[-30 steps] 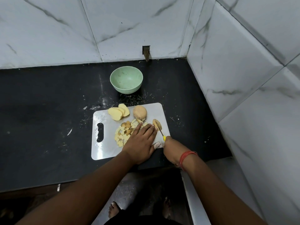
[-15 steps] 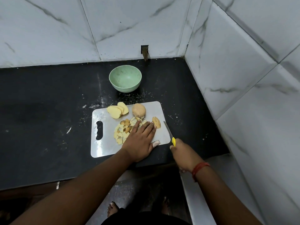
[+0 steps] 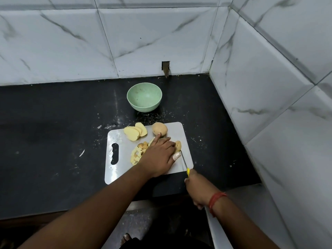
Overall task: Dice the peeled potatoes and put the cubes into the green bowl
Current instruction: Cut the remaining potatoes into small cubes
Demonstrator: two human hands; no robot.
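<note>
Potatoes on the board point(image 3: 124, 169), in several states: one whole peeled potato point(image 3: 159, 129) at the far edge, slices point(image 3: 135, 132) fanned at the far left, cubes point(image 3: 138, 154) heaped mid-board, and a small end piece point(image 3: 178, 145) on the right. Kept together on the board so cutting and gathering share one surface. Bowl point(image 3: 144, 99) parked just beyond on the tabletop point(image 3: 53, 133), near enough for a short transfer, with no cubes inside yet. Left hand point(image 3: 158, 155) laid flat over the pile with fingers straight, index tip touching the whole potato, probably steadying the heap and the end piece against the blade; grasping nothing. Right hand point(image 3: 196, 187) clenched round the yellow handle of the knife point(image 3: 184, 161), blade pointing away along the board toward the end piece, just beside the left thumb. Whether the tip actually touches that piece: hard to tell at this size.

Pale yellow flesh on slices and cubes, some cubes browner on one face. Whole potato tan and smooth, rounded. Cubes small and uneven, loosely piled, partly hidden under the left hand. Slices thick, oval, overlapping. Dicing judged partway done, with nothing yet moved to the bowl.
</note>
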